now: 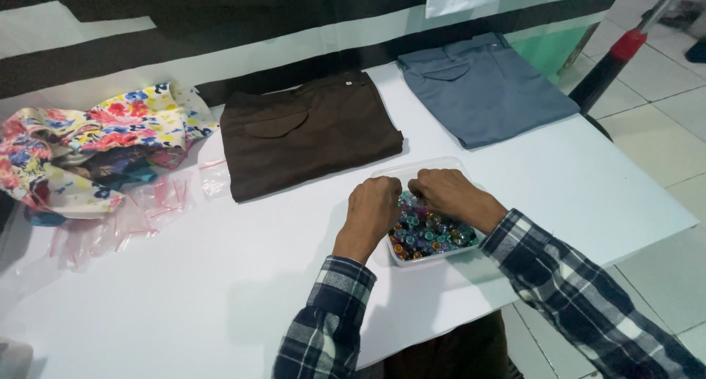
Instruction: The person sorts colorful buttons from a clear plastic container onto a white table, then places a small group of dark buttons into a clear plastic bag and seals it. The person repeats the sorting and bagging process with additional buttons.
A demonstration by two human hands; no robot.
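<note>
**Both hands in the bead tub**

From where I stand, the person in the plaid shirt leans over a white desk (220,276) with both hands sunk into a clear plastic tub (434,257) near its front edge. The tub is packed with small coloured beads (430,235), purples, teals and a few orange ones. The left hand (373,208) is curled over the tub's left rim, knuckles up, fingers bent down among the beads. The right hand (450,191) comes in from the other side, fingers likewise folded narrow and pressed close to the left. The fingertips are hidden under the knuckles, so I cannot tell whether either one has pinched anything.

Just behind the tub lies a folded pair of brown trousers (309,136), and further back to the right a folded grey-blue pair (485,88), well apart from the tub. Off to the left sits a rumpled heap of flowered cloth (95,147), with some thin clear plastic bags (140,213) spread flat beside it. A black pole with a red band (614,62) leans over the tiled floor (662,121) on the right.
</note>
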